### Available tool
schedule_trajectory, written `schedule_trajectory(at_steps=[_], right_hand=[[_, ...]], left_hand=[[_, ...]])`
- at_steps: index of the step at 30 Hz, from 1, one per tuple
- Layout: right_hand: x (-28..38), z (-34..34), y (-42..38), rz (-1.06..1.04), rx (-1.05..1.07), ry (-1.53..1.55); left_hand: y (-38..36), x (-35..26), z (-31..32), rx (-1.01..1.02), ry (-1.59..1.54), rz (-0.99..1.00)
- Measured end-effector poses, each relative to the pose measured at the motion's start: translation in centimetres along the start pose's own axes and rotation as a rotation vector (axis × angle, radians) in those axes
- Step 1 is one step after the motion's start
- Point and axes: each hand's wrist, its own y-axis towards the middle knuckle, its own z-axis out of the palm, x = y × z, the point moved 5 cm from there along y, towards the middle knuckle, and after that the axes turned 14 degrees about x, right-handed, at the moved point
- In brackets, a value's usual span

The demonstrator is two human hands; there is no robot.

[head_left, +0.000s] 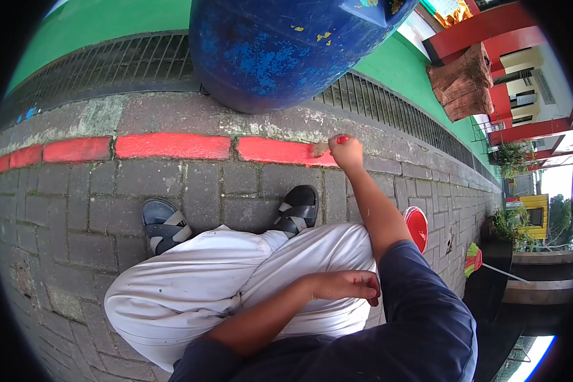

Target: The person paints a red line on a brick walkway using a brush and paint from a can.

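I squat on grey paving bricks. My right hand (346, 153) is stretched forward and grips a small paintbrush (328, 145) whose bristles touch the end of the red painted strip (172, 146) on the curb. My left hand (347, 285) rests loosely curled on my white-trousered thigh, with red paint on the fingers and nothing in it. A red paint container (417, 227) sits on the ground by my right knee, partly hidden behind my arm.
A big blue drum (280, 51) stands just beyond the curb on a metal drain grate (108, 63). My sandalled feet (165, 223) face the curb. A tree stump (465, 83) stands at the far right beside a green floor. A broom (474, 260) lies at the right.
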Motion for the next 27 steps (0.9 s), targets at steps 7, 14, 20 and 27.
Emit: schedule_trajectory(at_steps=[7,14,20,27], right_hand=[[-4.6,-6.2,-2.7,0.177,-0.279,-0.128],[4.4,-10.0,-12.1,-0.302,-0.215,0.080],[6.9,-7.2,-21.7,-0.621,-0.343,-0.083],[4.5,-6.5,-18.1,-0.145,-0.081,1.133]], left_hand=[[0.1,-0.1,0.1,-0.034,0.037,-0.011],[0.1,-0.7,2.0,-0.303,0.376,-0.156],[-3.7,-9.7,7.8,-0.516,1.257,-0.674],[-21.4,-13.0,3.8,-1.255,1.759,-0.757]])
